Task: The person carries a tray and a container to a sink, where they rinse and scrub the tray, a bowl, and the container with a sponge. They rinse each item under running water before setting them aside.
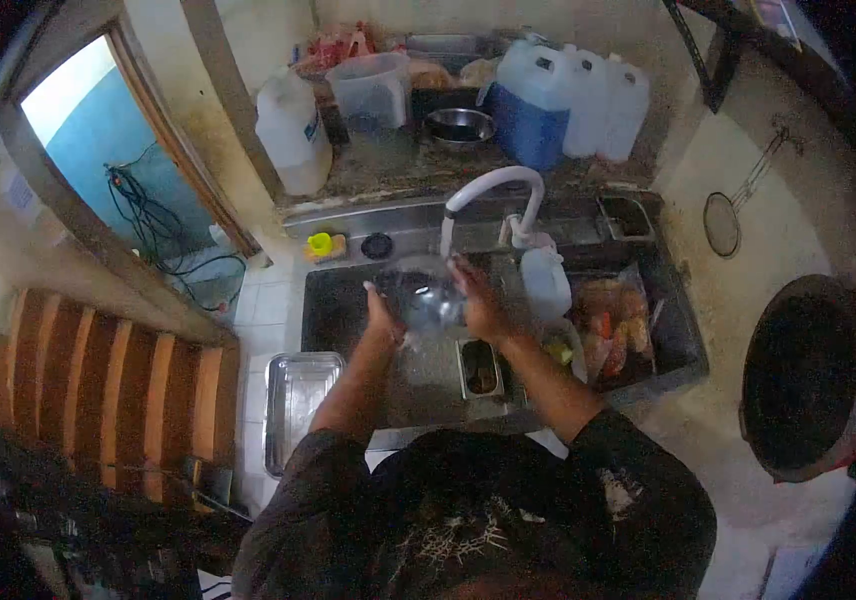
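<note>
Both my hands hold a clear, round container or lid [428,295] between them, just below the spout of the white curved tap [496,178]. My left hand [383,312] presses on its left side, and my right hand [480,300] grips its right side. Water seems to run over it, and its exact shape is blurred. Beneath is the dark sink basin [333,315]. A small metal container [480,368] sits in the sink near my right forearm. Right of my right hand stands a white plastic jug [546,283].
Left of the sink lies a metal tray [303,385]; behind it is a yellow-green item [321,243]. The right basin holds a bag of orange-red items [613,325]. Large jugs [533,110] and a metal bowl [460,125] stand on the back ledge. A dark round bin [803,375] is at right.
</note>
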Action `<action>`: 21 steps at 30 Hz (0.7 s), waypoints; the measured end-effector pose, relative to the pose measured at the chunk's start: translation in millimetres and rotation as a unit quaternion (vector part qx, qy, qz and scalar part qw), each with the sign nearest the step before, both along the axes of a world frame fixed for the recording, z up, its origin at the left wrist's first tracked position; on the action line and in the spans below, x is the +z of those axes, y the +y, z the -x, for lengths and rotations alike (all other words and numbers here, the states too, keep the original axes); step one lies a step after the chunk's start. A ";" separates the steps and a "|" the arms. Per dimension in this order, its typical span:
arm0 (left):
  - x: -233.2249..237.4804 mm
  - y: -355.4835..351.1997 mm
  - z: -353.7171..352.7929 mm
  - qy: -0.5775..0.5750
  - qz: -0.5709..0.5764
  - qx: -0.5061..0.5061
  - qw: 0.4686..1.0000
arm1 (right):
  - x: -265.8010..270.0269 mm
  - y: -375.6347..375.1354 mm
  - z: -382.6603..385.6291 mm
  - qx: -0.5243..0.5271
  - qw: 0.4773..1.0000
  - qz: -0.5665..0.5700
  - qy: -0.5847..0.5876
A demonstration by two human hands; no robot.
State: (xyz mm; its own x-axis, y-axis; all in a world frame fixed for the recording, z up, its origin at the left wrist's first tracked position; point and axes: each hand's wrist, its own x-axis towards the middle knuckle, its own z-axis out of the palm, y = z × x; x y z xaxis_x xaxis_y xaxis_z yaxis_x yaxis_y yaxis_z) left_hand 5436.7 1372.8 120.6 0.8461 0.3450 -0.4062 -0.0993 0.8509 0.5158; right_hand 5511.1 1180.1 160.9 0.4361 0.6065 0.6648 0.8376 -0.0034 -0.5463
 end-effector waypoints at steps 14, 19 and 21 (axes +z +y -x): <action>-21.9 35.2 10.1 -0.007 -0.279 -0.086 0.956 | 39.8 6.9 -40.4 0.059 0.949 0.296 -0.095; -0.6 -24.4 1.9 0.059 -0.219 -0.027 0.974 | 34.9 55.3 -34.2 -0.041 0.889 0.439 0.124; -6.2 -29.9 -4.2 0.091 -0.244 -0.016 0.965 | 38.0 61.9 -24.3 0.015 0.888 0.459 0.023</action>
